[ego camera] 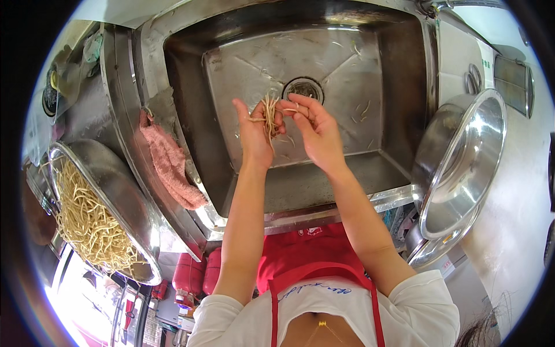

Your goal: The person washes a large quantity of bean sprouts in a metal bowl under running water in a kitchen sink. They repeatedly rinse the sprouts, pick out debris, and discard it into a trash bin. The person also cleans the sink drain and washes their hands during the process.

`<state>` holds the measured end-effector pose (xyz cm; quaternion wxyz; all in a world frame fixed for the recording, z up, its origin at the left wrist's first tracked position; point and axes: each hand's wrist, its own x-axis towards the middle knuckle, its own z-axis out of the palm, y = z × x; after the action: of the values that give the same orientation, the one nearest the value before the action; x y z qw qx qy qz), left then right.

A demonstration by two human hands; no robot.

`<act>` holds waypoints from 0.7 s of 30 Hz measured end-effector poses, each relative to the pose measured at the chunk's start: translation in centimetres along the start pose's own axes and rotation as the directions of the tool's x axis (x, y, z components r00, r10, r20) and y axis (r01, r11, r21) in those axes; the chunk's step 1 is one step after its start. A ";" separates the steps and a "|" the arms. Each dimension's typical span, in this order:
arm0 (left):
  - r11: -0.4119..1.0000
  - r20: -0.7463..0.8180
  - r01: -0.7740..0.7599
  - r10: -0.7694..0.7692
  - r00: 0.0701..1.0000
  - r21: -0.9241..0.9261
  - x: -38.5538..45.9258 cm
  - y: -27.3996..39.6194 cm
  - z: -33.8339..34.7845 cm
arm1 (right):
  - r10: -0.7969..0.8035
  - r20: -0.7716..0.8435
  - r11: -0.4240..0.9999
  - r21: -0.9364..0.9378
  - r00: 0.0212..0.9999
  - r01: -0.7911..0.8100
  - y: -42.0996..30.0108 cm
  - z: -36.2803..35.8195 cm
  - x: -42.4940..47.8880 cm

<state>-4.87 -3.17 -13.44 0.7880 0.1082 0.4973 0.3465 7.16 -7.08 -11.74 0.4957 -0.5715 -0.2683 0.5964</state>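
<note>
Over a stainless steel sink [243,65], my left hand [258,139] cradles a small bundle of pale, thin root-like strands [269,115] across its fingers. Close beside it, my right hand [318,134] pinches a short piece of strand [291,109] between thumb and fingertips. Behind the hands lies the round drain [305,88] in the sink floor. A few loose strand bits [363,112] lie scattered on the wet sink bottom, more of them to the right.
A steel basin [102,173] heaped with similar pale strands [91,217] stands tilted in view at left. A pink cloth [169,160] drapes over the sink's left rim. Stacked steel basins [472,165] stand at right. Red gas cylinders [189,273] are below left.
</note>
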 end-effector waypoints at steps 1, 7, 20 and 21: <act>0.998 0.016 -0.028 0.027 0.999 0.048 -0.1 0.0 0.1 | -0.029 -0.021 0.993 -0.112 0.999 0.027 -0.1 0.2 -0.1; 0.958 -0.064 -0.164 0.184 0.981 0.233 -1.0 -1.1 1.9 | -0.362 -0.030 0.664 -0.710 0.932 0.235 -0.2 1.4 0.0; 0.997 -0.019 -0.073 0.073 0.997 0.004 -0.5 -0.3 0.2 | -0.241 -0.047 0.905 -0.373 0.969 0.207 -0.8 1.3 0.1; 0.997 -0.007 -0.071 0.071 0.997 0.021 -0.8 -0.2 0.6 | -0.202 -0.039 0.932 -0.314 0.979 0.180 -0.4 1.4 -0.1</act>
<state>-4.49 -3.76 -12.74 0.7723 0.1326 0.4996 0.3694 5.93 -6.65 -11.07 0.4650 -0.6338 -0.3951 0.4754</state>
